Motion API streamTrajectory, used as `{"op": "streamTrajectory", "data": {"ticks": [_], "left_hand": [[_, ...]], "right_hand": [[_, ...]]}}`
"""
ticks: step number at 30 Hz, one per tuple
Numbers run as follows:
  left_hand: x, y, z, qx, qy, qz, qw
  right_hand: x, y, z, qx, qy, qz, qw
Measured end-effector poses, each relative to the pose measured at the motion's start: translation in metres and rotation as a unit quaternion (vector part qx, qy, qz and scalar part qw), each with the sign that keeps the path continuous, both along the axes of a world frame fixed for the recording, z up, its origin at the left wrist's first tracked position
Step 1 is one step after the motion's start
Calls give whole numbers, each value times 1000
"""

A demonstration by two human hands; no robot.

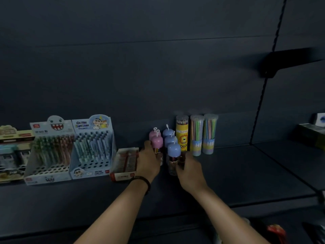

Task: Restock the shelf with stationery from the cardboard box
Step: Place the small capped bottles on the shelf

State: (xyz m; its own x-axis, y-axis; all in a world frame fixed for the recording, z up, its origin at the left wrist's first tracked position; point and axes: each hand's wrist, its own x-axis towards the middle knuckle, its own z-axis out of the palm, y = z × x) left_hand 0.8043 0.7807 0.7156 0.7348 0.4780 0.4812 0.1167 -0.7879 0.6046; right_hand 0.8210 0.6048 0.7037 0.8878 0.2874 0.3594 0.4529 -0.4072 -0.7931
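Note:
On the dark shelf [246, 173] stand several pencil tubes with domed caps. My left hand [149, 161] grips the front pink-capped tube [157, 141]; a second pink one stands behind it. My right hand [190, 171] grips the front blue-capped tube [174, 149], its base on the shelf. Two more blue-capped tubes [168, 136] stand behind. A yellow lion-print pencil tube [182, 132] and two clear tubes of pastel pencils [202, 134] stand to the right. The cardboard box is out of view.
Two pen display boxes [70, 148] and a small red-edged box [125, 162] sit left of my hands. More packs are at the far left [12, 152]. Another shelf section with dark boxes [311, 132] lies right. A bracket [270, 71] juts out above.

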Motion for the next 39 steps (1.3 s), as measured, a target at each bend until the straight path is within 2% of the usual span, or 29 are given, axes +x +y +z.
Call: {"op": "streamTrajectory", "data": {"ticks": [5, 12, 15, 17, 21, 23, 26, 31, 36, 39], "left_hand": [[-4, -6, 5, 14, 5, 3, 1000], [-20, -10, 7, -19, 6, 15, 1000], [-55, -30, 17, -37, 16, -26, 999], [-90, -51, 21, -17, 15, -54, 998], [-166, -110, 12, 8, -21, -216, 976], [-195, -146, -5, 40, 8, -301, 953], [-234, -202, -47, 89, 87, -405, 906], [-309, -296, -121, 140, 199, -569, 785], [-394, -393, -180, 210, 272, -675, 653], [-441, -458, -213, 248, 300, -705, 593]], "right_hand": [[-3, -2, 1, 2, 7, 3, 1000], [-29, -15, 12, 24, 44, -5, 999], [-58, -38, 13, 40, 48, -64, 996], [-88, -64, 8, 65, 24, -119, 990], [-171, -130, -23, 48, -7, -233, 971], [-214, -164, -51, 14, 18, -280, 960], [-286, -211, -95, -44, 103, -306, 945], [-422, -298, -150, -68, 214, -371, 901], [-579, -393, -194, -33, 336, -474, 813], [-675, -450, -234, 12, 383, -547, 744]]}}
